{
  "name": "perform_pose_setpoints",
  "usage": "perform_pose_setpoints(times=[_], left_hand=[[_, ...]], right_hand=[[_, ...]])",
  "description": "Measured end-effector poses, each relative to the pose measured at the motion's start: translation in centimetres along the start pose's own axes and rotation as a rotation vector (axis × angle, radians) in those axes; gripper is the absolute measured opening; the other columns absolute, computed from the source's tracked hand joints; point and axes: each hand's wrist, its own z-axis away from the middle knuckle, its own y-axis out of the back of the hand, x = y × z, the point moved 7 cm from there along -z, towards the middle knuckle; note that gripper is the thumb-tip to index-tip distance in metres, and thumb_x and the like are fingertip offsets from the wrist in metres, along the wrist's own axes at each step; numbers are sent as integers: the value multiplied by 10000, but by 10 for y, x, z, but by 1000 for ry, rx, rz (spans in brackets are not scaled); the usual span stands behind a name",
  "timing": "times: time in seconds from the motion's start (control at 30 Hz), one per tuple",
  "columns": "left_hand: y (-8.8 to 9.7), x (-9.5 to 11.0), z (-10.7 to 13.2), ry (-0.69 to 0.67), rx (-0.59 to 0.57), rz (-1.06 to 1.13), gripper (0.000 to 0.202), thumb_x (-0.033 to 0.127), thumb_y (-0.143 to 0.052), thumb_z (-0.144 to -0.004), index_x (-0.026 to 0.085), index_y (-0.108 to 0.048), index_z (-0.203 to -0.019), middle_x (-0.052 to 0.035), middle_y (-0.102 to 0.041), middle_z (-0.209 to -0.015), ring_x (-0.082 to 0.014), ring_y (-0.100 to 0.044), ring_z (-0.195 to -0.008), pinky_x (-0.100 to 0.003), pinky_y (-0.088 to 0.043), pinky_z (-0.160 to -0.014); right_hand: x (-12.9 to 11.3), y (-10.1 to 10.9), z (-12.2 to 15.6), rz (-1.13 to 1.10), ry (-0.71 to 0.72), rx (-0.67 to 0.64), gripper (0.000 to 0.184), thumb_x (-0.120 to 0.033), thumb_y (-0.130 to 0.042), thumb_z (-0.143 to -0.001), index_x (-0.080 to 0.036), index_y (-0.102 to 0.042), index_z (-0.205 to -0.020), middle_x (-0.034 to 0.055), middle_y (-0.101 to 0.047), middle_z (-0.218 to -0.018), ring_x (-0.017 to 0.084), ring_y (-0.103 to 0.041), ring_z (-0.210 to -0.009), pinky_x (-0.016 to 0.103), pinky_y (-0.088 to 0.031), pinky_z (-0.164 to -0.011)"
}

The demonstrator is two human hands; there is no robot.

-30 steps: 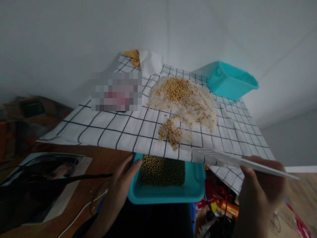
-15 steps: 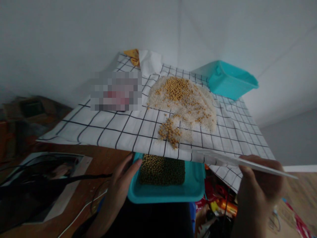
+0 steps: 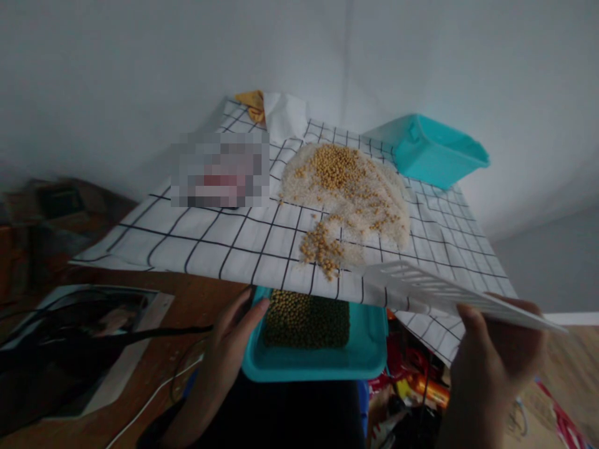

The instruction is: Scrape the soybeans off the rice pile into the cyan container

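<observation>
My left hand (image 3: pixel 233 337) grips the left rim of a teal plastic tub (image 3: pixel 318 368), thumb on top of the edge. Inside the tub lies a layer of soybeans (image 3: pixel 304 321), partly in shade below the table edge. In my right hand (image 3: pixel 498 349) is a flat white slotted plastic piece (image 3: pixel 435 292), fingers closed round its right end. Its far left end is close to the front edge of the table, right of a small pile of soybeans (image 3: pixel 322 248). Behind that pile spreads a heap of white rice (image 3: pixel 388 209) with more soybeans (image 3: pixel 334 165) on top.
A second teal tub (image 3: pixel 435 156) stands at the back right of the checked tablecloth (image 3: pixel 187 240). White cloth (image 3: pixel 284 115) and a yellow cloth (image 3: pixel 253 106) lie at the back. A blurred item (image 3: pixel 219 171) sits on the left. Packets (image 3: pixel 412 374) and cables lie below.
My right hand has moved slightly right and tilted the slotted plastic piece, so more of its slotted face shows. My left hand and the tub it holds are nearly still.
</observation>
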Motion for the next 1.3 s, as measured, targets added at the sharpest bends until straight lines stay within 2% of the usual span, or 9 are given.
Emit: perform_pose_setpoints(times=[0.13,0.43,0.57,0.7,0.83,0.97,1.07,1.2,1.3], left_hand=[[2,-6,-1,25,18,-7,375,485,-718,-687,251,-743,-980,-33,-762,-1157,-311,-635,-1210,-383,-457,-1079],[2,-10,-5,37,19,9,391,481,-725,-689,243,-740,-999,-46,-753,-1185,-315,-629,-1222,-405,-454,-1091],[2,-11,-6,29,15,-5,395,492,-720,-680,253,-741,-994,-41,-751,-1191,-300,-624,-1230,-381,-445,-1099],[2,-9,-5,22,12,7,398,498,-717,-681,254,-742,-994,-38,-753,-1186,-293,-624,-1230,-377,-434,-1108],[1,-8,-5,29,-10,20,399,494,-723,-673,251,-745,-989,-30,-770,-1141,-293,-656,-1179,-366,-468,-1070],[-2,-6,-5,13,-36,50,387,485,-726,-674,254,-748,-985,-25,-772,-1143,-302,-654,-1181,-377,-468,-1070],[-1,-7,-5,4,-13,41,373,489,-718,-677,261,-750,-970,-19,-772,-1142,-301,-646,-1195,-368,-461,-1076],[1,-6,-5,14,15,24,380,489,-719,-671,258,-744,-971,-24,-770,-1141,-300,-640,-1204,-361,-469,-1066],[-2,-3,-4,12,-19,21,408,513,-713,-676,247,-738,-985,-30,-773,-1125,-302,-643,-1195,-367,-465,-1068]], right_hand=[[1,-6,0,-34,2,-43,265,-174,-847,-659,-173,-600,-756,-25,-619,-731,127,-559,-655,278,-411,-627],[-3,-13,0,-76,109,-111,222,-190,-813,-683,-178,-598,-738,-13,-622,-649,163,-596,-651,315,-445,-645],[-3,-15,1,-139,106,-157,205,-185,-779,-699,-192,-575,-724,-14,-650,-659,170,-616,-663,330,-465,-673],[-2,-15,1,-138,62,-141,222,-165,-787,-692,-196,-570,-723,-25,-635,-635,168,-614,-673,328,-472,-685],[-2,-14,1,-82,43,-111,260,-222,-827,-668,-195,-571,-702,-16,-627,-665,170,-601,-690,325,-465,-679],[3,-3,1,56,-19,16,278,-239,-860,-642,-172,-622,-769,-21,-605,-737,134,-552,-674,291,-434,-661],[6,4,2,69,-52,81,286,-235,-856,-651,-175,-624,-808,-25,-602,-772,133,-549,-687,295,-430,-678],[5,1,3,-17,-26,39,271,-211,-855,-652,-174,-619,-782,-26,-611,-772,130,-560,-699,287,-422,-679],[4,-5,2,-78,4,-21,259,-189,-847,-660,-172,-609,-761,-23,-617,-730,134,-568,-685,286,-424,-666]])
